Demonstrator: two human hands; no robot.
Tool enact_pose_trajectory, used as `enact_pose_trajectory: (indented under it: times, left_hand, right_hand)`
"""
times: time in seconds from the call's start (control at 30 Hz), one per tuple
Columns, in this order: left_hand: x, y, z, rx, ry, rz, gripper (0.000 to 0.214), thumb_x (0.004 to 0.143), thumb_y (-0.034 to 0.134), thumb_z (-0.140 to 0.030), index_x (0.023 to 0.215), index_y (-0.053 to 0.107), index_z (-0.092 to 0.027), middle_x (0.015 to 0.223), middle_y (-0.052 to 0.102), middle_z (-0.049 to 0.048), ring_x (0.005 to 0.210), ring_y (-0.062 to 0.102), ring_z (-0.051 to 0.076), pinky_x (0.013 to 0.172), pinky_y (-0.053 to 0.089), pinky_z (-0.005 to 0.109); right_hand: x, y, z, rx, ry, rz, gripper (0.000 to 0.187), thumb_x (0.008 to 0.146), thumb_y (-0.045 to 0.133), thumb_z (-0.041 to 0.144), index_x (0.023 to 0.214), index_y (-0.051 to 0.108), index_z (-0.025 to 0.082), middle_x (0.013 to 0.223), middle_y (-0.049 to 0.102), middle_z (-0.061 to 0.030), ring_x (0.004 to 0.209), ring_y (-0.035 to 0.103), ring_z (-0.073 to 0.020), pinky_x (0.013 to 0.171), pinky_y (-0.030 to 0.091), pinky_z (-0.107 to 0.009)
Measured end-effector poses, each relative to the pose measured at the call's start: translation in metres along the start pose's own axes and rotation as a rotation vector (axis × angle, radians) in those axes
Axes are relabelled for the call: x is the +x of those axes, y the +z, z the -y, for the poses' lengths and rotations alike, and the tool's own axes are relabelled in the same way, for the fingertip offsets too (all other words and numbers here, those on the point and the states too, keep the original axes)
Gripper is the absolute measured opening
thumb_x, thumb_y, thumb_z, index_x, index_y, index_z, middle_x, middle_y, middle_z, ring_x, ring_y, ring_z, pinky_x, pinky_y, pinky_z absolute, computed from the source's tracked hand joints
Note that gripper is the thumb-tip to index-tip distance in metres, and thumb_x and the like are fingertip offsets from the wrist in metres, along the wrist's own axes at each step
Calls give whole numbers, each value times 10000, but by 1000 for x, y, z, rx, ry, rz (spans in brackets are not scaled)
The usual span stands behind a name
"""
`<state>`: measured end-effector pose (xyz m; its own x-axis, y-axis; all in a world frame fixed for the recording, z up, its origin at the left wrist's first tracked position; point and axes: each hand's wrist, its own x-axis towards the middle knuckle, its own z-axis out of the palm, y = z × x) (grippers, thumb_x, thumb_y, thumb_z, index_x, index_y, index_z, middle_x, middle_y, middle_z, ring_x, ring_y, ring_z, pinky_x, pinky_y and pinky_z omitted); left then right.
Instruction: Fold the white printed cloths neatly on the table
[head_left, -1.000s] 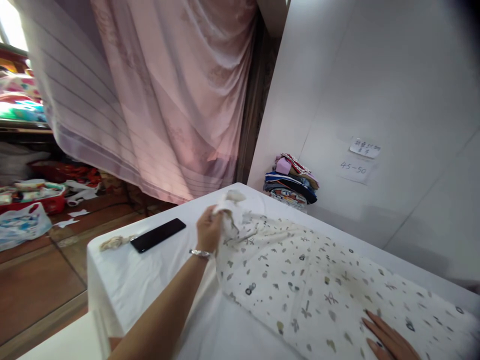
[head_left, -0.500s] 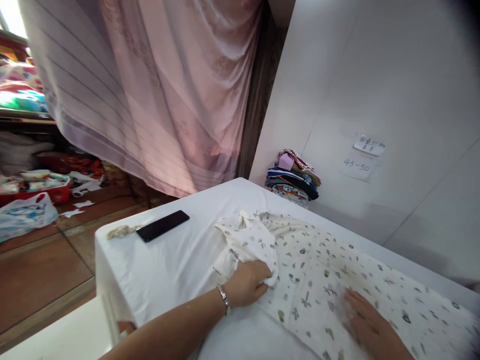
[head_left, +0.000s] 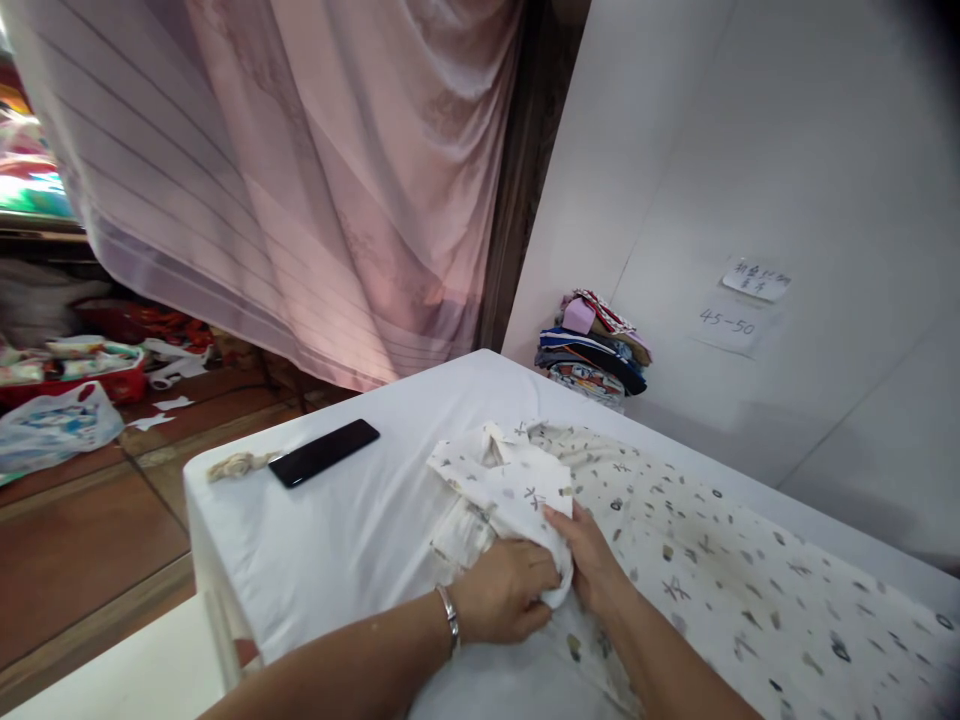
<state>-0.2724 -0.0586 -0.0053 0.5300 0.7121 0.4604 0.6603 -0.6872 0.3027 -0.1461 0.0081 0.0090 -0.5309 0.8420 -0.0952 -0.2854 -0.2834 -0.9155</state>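
A white garment with small grey and olive prints [head_left: 720, 560] lies spread over the white-covered table, reaching toward the lower right. Its collar end is bunched up near the middle of the table. My left hand [head_left: 510, 590], with a silver bracelet at the wrist, is closed on a fold of the cloth close to the near edge. Right beside it, my right hand [head_left: 589, 555] pinches the same bunched part, thumb on top. The fingers of the right hand are partly hidden behind the cloth.
On the table's left lie a black phone [head_left: 324, 453] and a beige cord bundle [head_left: 238, 465]. A stack of folded clothes [head_left: 592, 350] stands beyond the far edge by the white wall. A pink curtain [head_left: 360, 200] hangs behind. A red basket [head_left: 124, 380] sits on the floor.
My right hand has moved left from the spread cloth to the bunched part and now grips it beside my left hand. The left hand keeps its hold.
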Motion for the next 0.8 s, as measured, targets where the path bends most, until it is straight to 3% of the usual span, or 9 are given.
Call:
enact_pose_trajectory:
  times: [0.1,0.2,0.27,0.4,0.47,0.53,0.67,0.7,0.8]
  left_hand:
    - [-1,-7,4,-81,1,71,181,768,573,-370,796,534,-196,778,607,4,725,560,146,672,410,237]
    - [-5,-16,10,-154,-30,121,319,742,590,-509,801,594,-196,729,629,-5,661,571,135,601,405,222]
    - [-8,-15,13,-118,-94,137,275,734,605,-462,755,616,-188,673,626,-7,609,561,132,565,402,221]
    - [-14,-2,14,13,-177,181,99,708,581,-252,671,629,-174,688,650,23,680,577,173,598,442,240]
    - [-15,-4,12,-35,-196,209,83,697,567,-212,695,645,-183,756,672,26,746,587,187,648,465,248]
    - [-15,-20,13,-233,-228,242,132,683,583,-219,787,664,-206,837,685,7,792,601,183,711,478,254]
    - [-19,-71,33,-884,-374,306,206,744,566,-308,864,676,-181,852,694,33,761,638,169,721,493,264]
    - [-21,-82,43,-965,-455,203,217,746,563,-329,817,672,-156,809,690,51,691,638,166,675,498,271]
    - [-25,-98,84,-778,-776,-530,247,730,548,-371,770,635,-144,807,668,55,636,607,143,667,483,280]
  right_hand:
    - [1,-5,-1,-166,-119,-143,654,730,642,265,1324,373,225,1138,621,-48,981,589,-240,850,472,-381]
    - [-13,-3,-2,-537,-281,-231,566,775,583,259,1314,409,249,1282,515,-40,1122,502,-236,900,451,-348]
    - [-25,5,-3,-806,-465,-104,475,802,524,215,1273,474,236,1265,523,-59,1120,499,-233,898,453,-345]
    - [-41,21,-4,-1188,-882,325,506,796,417,91,1273,485,244,955,636,-77,875,574,-203,784,494,-367]
    - [-45,20,-6,-1226,-922,344,539,790,393,73,1297,456,245,905,638,-72,827,578,-191,747,506,-347]
    - [-48,11,-7,-1163,-817,195,544,780,416,91,1304,447,235,1035,626,-80,922,584,-192,783,506,-311]
    - [-60,-15,-10,-937,-315,-187,560,742,514,173,1297,460,230,1194,574,-58,998,586,-201,775,504,-244]
    - [-64,-20,-12,-877,-200,-232,565,735,520,188,1296,462,229,1150,601,-54,944,605,-200,732,512,-243]
    - [-74,-32,-23,-746,-42,-299,564,686,534,196,1249,515,214,1078,632,-54,906,607,-212,697,507,-259]
